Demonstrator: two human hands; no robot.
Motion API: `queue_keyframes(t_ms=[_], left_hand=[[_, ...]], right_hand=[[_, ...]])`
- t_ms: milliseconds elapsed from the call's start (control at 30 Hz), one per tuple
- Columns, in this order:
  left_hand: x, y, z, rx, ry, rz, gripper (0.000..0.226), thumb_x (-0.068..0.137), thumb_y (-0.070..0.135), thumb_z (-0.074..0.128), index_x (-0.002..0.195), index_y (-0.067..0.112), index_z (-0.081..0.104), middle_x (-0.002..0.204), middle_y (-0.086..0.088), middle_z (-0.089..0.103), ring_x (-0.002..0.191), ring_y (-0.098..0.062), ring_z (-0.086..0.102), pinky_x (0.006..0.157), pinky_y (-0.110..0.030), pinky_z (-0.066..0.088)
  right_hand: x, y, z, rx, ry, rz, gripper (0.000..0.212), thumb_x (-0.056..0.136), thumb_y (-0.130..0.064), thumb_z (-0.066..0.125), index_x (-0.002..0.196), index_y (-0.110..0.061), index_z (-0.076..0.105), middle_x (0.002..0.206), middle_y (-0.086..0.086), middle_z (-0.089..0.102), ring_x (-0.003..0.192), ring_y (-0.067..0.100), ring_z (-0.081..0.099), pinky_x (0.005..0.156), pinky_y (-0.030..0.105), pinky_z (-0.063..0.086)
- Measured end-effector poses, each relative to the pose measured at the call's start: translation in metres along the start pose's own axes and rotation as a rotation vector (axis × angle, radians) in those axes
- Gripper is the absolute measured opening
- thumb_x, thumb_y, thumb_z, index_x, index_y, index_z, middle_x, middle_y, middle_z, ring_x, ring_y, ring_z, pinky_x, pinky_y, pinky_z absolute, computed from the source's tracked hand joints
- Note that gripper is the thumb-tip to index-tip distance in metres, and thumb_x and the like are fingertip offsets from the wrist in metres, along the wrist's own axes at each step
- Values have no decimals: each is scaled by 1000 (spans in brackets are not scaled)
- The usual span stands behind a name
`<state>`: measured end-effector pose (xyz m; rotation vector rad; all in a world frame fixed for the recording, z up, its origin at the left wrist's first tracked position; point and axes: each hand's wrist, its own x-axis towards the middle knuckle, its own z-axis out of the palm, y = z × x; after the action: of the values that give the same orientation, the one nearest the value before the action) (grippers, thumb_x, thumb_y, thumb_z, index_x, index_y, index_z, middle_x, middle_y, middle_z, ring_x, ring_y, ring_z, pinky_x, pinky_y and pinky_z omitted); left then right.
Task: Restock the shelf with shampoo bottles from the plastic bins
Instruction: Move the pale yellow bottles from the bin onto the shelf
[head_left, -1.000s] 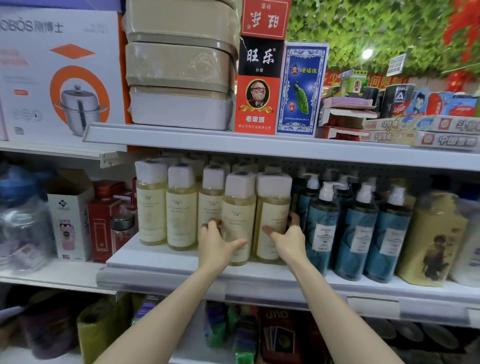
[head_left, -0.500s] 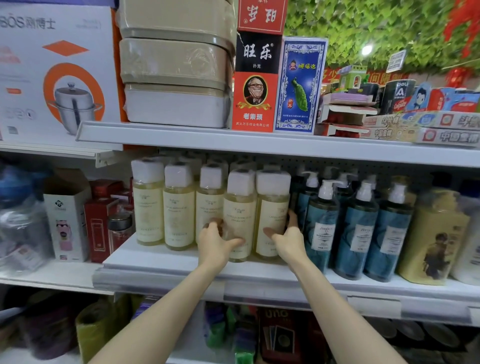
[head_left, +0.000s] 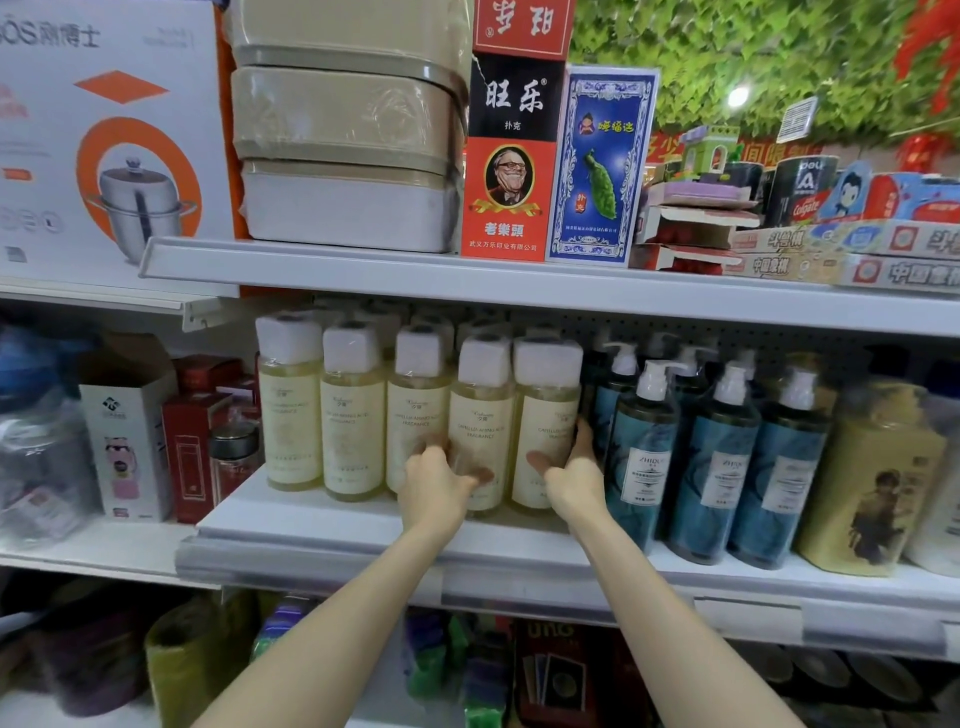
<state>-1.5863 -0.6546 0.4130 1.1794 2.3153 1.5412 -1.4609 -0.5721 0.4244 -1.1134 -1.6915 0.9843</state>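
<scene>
Several pale yellow shampoo bottles with white caps stand in rows on the middle shelf (head_left: 363, 525). My left hand (head_left: 434, 480) grips the lower part of the fourth front bottle (head_left: 480, 415), thumb across its front. My right hand (head_left: 569, 475) grips the fifth front bottle (head_left: 545, 410) beside it, thumb on its front and fingers round its right side. Both bottles stand upright on the shelf, touching each other. No plastic bin is in view.
Dark blue pump bottles (head_left: 641, 457) stand tight against the right of the yellow row, then a yellow bottle (head_left: 872, 483). Red boxes and a jar (head_left: 234, 457) sit to the left. The upper shelf (head_left: 519, 286) overhangs closely above the caps.
Both hands keep their grip on the same two bottles. The two bottles have shifted slightly back toward the row.
</scene>
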Motion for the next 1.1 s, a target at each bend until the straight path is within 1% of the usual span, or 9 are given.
queue_keyframes(t_ms=[167,300,433,600,700,767,800,900,1100], left_hand=[[-1,3,1,35,18,-10,57,71,38,81,116,13,57,113,-5,60,103,-23,58,86,-38,52],[1,5,3,42,20,-12,58,70,39,82,114,12,56,114,-6,60,103,-26,58,86,-40,52],[1,4,2,47,25,-20,58,70,40,82,112,9,57,114,-7,60,102,-29,59,86,-39,51],[2,4,4,58,30,-17,59,70,42,81,111,9,55,114,-8,60,102,-31,58,85,-40,51],[2,4,4,65,37,-10,60,70,43,81,111,9,55,112,-8,59,101,-31,58,84,-40,51],[2,3,4,65,38,-1,59,69,44,81,110,9,55,111,-8,60,101,-32,58,85,-42,52],[2,3,4,61,36,2,59,70,44,81,110,9,55,112,-8,59,101,-32,58,85,-43,52],[1,1,5,53,23,-2,55,73,40,80,111,9,56,112,-7,60,102,-29,58,86,-41,52],[0,1,3,75,18,-11,51,74,39,79,109,7,59,108,-9,62,101,-29,59,86,-42,52]], right_hand=[[3,1,1,-46,21,2,85,88,-19,67,153,-19,12,156,11,27,142,31,27,115,46,27],[6,0,2,-81,94,-1,83,83,-20,73,148,-13,23,151,15,35,138,32,33,112,43,32],[7,-1,6,-142,132,4,81,78,-26,79,140,-6,32,143,18,42,132,34,41,106,42,37],[7,-4,6,-214,115,33,79,78,-33,77,136,-2,33,143,20,38,132,35,39,105,43,36],[4,-2,7,-203,68,40,82,84,-34,71,144,-4,25,148,19,31,136,34,34,107,42,33],[2,1,7,-135,24,52,84,88,-31,67,151,-9,15,155,15,25,141,32,28,113,41,29],[2,2,7,-98,11,51,83,89,-28,66,152,-10,13,156,13,24,142,31,27,115,40,28],[3,3,4,-43,21,45,78,88,-22,68,149,-11,20,154,12,30,141,30,30,114,43,29],[2,2,4,-53,56,53,77,84,-23,72,145,-11,25,151,14,35,138,32,35,112,44,33]])
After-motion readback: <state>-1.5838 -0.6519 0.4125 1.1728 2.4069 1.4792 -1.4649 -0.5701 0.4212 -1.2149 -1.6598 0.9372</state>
